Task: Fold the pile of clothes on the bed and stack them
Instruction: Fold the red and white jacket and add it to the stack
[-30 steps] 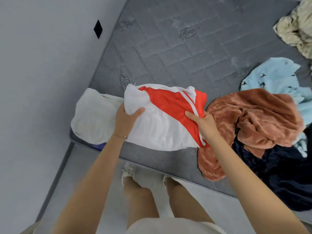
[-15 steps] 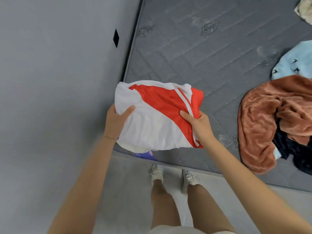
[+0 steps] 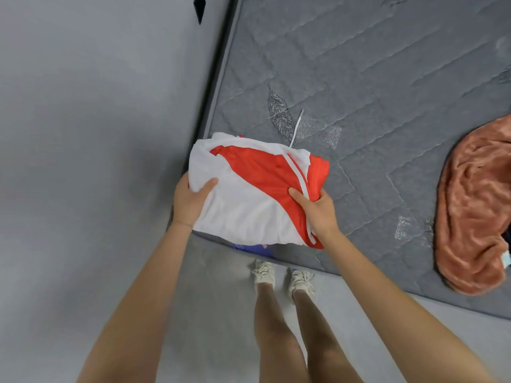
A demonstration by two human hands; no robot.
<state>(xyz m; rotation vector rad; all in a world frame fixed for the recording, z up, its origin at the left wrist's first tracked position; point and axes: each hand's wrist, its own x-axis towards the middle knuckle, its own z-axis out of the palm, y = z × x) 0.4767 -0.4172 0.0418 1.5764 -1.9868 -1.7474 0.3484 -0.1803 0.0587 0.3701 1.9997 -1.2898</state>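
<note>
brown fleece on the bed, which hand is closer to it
Right. The right hand grips the red and white garment on the side facing the brown fleece; the left hand holds its opposite side, farther away.

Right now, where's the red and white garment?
In the head view the red and white garment is over the near left corner of the mattress, gripped by the left hand and right hand, the rust-brown fleece to its right.
</note>
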